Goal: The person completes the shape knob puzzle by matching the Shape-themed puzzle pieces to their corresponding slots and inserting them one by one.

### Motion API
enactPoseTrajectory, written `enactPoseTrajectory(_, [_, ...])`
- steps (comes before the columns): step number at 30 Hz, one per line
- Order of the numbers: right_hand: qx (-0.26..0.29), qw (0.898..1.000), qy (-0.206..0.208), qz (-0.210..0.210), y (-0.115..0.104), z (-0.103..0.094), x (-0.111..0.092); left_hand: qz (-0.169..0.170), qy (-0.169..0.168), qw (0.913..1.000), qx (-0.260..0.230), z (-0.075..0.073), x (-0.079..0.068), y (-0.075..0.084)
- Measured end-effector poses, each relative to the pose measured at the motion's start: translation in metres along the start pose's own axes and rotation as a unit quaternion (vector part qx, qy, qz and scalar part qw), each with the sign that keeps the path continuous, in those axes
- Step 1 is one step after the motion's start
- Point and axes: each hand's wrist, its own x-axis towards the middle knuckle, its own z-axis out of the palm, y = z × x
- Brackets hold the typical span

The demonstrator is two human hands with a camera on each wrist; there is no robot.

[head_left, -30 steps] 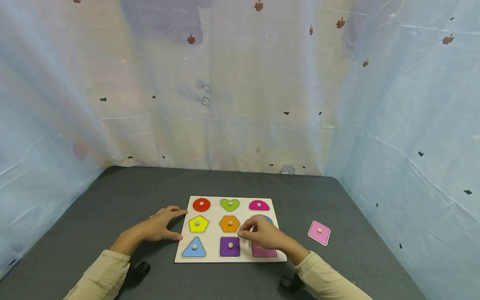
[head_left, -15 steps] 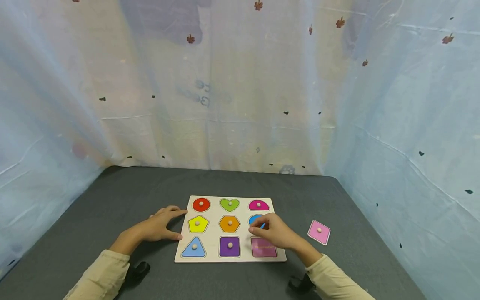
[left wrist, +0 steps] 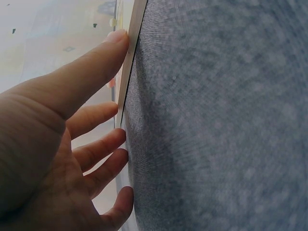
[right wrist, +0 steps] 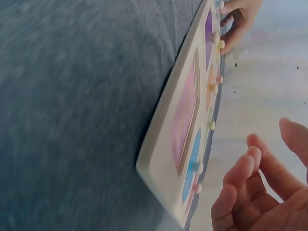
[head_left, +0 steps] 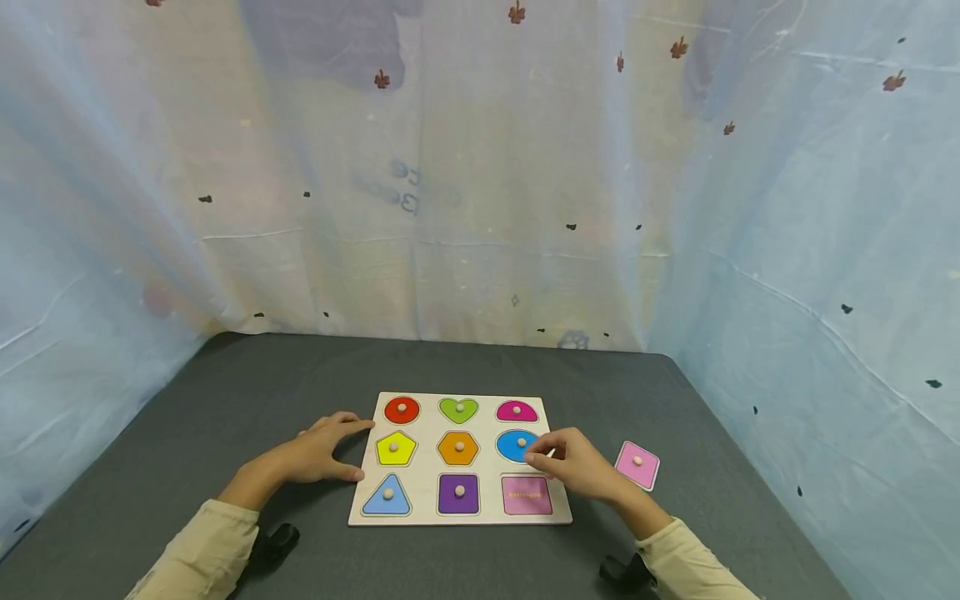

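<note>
A wooden peg puzzle board (head_left: pixel 489 475) lies on the table, with coloured knobbed shapes in its slots. My left hand (head_left: pixel 318 450) is at the board's left edge; in the left wrist view the thumb and index fingertip touch that edge. Over the board's right edge is my right hand (head_left: pixel 573 462), beside the blue oval piece (head_left: pixel 512 447). Its fingers are loosely bent and hold nothing; the right wrist view shows the thumb apart from them. A bare pink rectangular slot (head_left: pixel 527 496) shows at the lower right. A pink knobbed piece (head_left: pixel 637 467) lies on the table to the right.
The dark grey table (head_left: pixel 450 367) reaches back to a pale curtain (head_left: pixel 480 167) that hangs behind and on both sides. In the board are also a purple square (head_left: pixel 458 504), an orange hexagon (head_left: pixel 457 457) and several other shapes.
My right hand has moved right, from over the middle of the board to its right edge, baring the blue oval and the pink slot. The left hand has stayed put.
</note>
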Motion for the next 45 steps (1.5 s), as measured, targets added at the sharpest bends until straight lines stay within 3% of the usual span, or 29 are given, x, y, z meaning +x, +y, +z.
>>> enactPoseTrajectory(23, [-0.026,0.998,0.041,0.048,0.028,-0.038,-0.028,0.0,0.002,1.0,-0.003,0.001,0.0,-0.003])
enactPoseTrajectory(30, [-0.009,0.996,0.041,0.08,0.035,-0.05,-0.042,0.004,0.005,1.0,-0.004,0.0,-0.002,0.002])
enactPoseTrajectory(45, [-0.003,0.994,0.053,0.097,0.055,-0.068,-0.061,0.002,0.001,1.0,-0.01,0.0,-0.002,0.002])
